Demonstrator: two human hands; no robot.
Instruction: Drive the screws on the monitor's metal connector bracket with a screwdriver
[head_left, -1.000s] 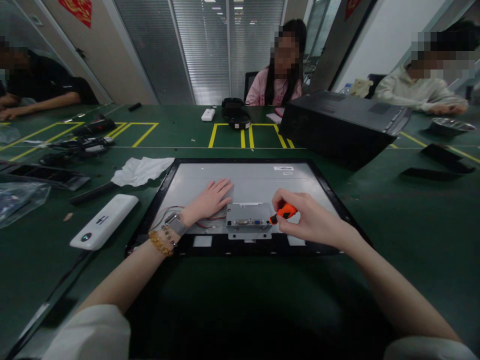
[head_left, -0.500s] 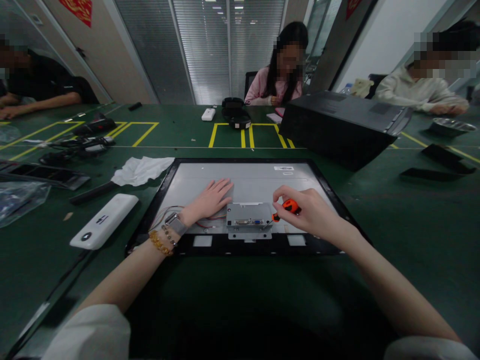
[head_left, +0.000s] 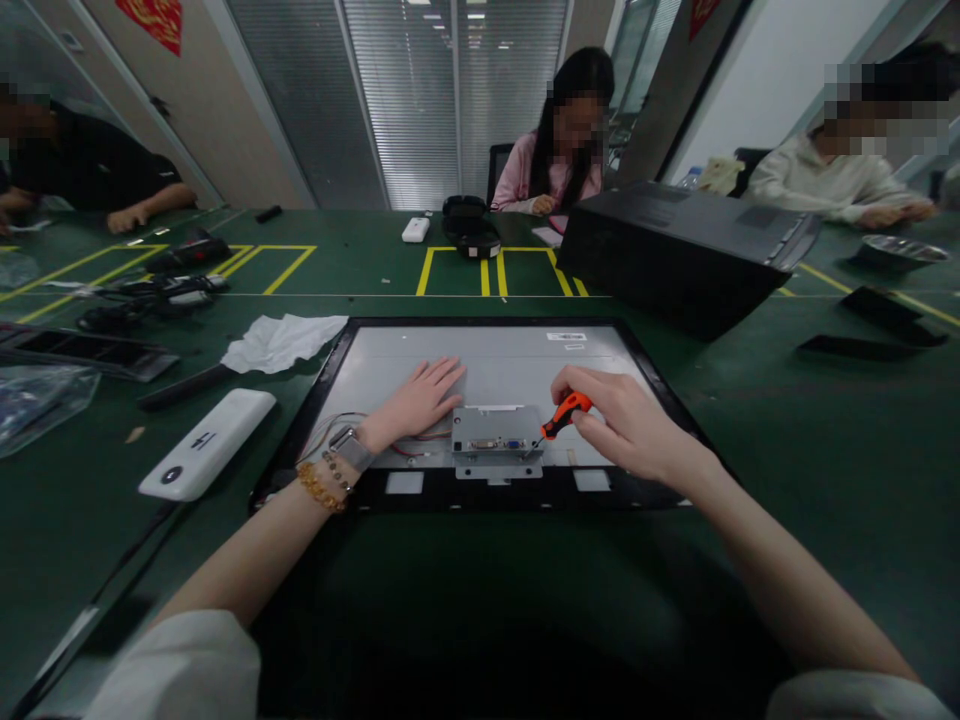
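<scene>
So, right hand (head_left: 622,418): gripping a screwdriver (head_left: 568,412), tip at the right end of the metal box (head_left: 491,420)
Left hand (head_left: 415,403): open flat on the panel (head_left: 510,365)
Metal box: panel's near side, middle

1. The green tabletop (head_left: 787,440) is spreading across the room, and yellow lines (head_left: 502,275) are marking it toward 12 o'clock.
2. Glass panels (head_left: 296,90) with blinds (head_left: 401,110) are standing at 12 o'clock, reflecting ceiling lights.
3. A beige panel (head_left: 187,110) is rising at 10 o'clock, wearing a red decoration (head_left: 157,22).
4. A white wall (head_left: 795,90) is slanting at 2 o'clock.
</scene>
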